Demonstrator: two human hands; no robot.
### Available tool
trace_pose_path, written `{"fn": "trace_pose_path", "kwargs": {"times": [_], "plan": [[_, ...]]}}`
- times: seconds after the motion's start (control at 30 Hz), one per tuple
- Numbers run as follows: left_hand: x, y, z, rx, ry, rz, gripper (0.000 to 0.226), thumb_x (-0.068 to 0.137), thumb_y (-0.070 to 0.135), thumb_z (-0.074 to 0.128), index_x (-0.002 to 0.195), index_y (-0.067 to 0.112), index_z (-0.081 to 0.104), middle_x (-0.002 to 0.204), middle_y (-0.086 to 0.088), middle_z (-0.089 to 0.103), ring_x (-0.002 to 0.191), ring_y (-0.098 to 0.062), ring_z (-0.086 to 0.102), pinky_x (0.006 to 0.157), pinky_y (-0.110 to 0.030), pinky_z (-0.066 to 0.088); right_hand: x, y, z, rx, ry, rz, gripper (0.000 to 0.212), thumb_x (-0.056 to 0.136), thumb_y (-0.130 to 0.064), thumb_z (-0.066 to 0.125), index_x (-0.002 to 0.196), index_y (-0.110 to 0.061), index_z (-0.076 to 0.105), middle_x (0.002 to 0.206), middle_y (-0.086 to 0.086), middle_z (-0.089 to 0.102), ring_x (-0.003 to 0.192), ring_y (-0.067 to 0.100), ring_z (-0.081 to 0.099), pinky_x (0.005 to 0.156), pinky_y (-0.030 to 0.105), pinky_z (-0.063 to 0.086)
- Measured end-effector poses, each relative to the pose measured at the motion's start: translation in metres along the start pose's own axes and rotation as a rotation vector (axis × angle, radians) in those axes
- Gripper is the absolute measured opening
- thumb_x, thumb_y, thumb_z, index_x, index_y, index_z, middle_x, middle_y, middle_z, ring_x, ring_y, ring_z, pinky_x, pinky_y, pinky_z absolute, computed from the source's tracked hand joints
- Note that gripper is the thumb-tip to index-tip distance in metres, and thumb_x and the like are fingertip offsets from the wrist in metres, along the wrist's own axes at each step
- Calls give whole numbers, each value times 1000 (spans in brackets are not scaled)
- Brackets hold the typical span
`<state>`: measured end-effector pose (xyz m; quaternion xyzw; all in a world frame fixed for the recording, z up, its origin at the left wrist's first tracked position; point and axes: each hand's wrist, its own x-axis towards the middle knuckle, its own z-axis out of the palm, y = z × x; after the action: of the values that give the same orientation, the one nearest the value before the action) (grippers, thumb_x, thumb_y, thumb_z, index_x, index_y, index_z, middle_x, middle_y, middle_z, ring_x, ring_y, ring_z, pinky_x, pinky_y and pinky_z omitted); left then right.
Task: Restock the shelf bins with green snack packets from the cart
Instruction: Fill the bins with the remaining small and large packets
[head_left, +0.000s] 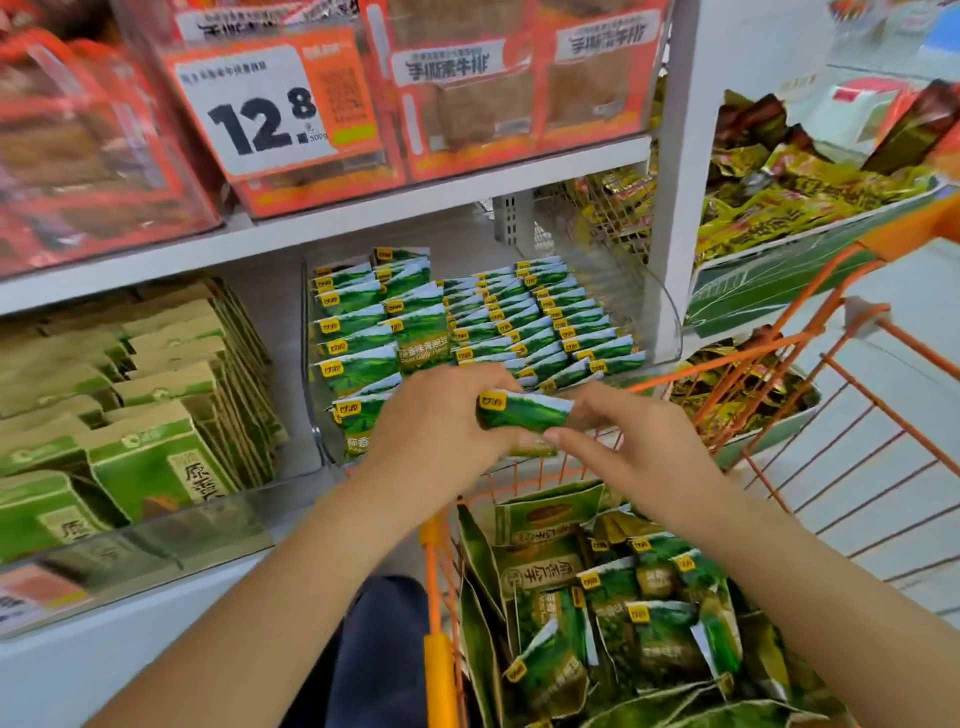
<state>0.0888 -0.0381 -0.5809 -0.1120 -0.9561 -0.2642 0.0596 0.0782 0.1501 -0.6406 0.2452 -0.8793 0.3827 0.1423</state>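
A stack of green snack packets (524, 413) with yellow corner labels is held between both hands, just above the cart's front rim. My left hand (441, 415) grips its left end. My right hand (618, 441) pinches its right end with thumb and fingers. Behind the hands, a clear shelf bin (667, 317) holds several rows of the same green packets (498, 317), standing upright. The orange wire cart (441, 613) below holds many loose green packets (639, 623).
A clear bin of larger green and tan boxes (156, 415) is to the left. Red packs and a 12.8 price tag (265, 109) fill the shelf above. Yellow and brown packets (789, 197) lie in bins to the right. A white shelf post (670, 208) divides the bays.
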Motion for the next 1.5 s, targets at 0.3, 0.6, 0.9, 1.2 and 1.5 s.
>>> {"fn": "trace_pose_path", "kwargs": {"times": [0.3,0.6,0.9,1.2,1.5], "plan": [[88,-50,-37,425,19,-144,49,83,36,73,126,17,58,124,-9,62,114,-30,57,94,-39,42,3,24,2,-339,-185,-31,53,90,-53,38,122,-18,61,124,1,59,112,26,55,95,38,43],[110,-68,-16,715,-110,-167,46,76,48,75,115,25,66,110,-1,67,112,-26,53,98,-38,27,5,26,1,-310,-149,-54,43,90,-46,49,120,-19,64,126,0,60,114,25,57,93,31,38],[67,-21,-4,678,178,128,32,91,41,57,111,17,64,113,-8,64,114,-31,46,95,-42,28,2,16,-29,-19,-89,136,32,90,-42,62,73,-15,68,71,-1,67,68,12,61,63,29,49],[-35,4,82,149,-242,238,25,99,34,42,105,30,66,103,15,65,102,-8,47,78,-25,39,-35,53,-29,-582,-1342,473,41,82,-8,70,120,-22,65,126,1,61,119,21,53,99,40,44],[-28,-8,88,-29,-331,86,23,98,28,47,106,26,69,103,12,67,94,-7,58,79,-35,53,-46,60,-12,-836,-1336,240,31,86,-29,68,116,-18,67,114,0,67,108,23,60,83,32,51]]}}
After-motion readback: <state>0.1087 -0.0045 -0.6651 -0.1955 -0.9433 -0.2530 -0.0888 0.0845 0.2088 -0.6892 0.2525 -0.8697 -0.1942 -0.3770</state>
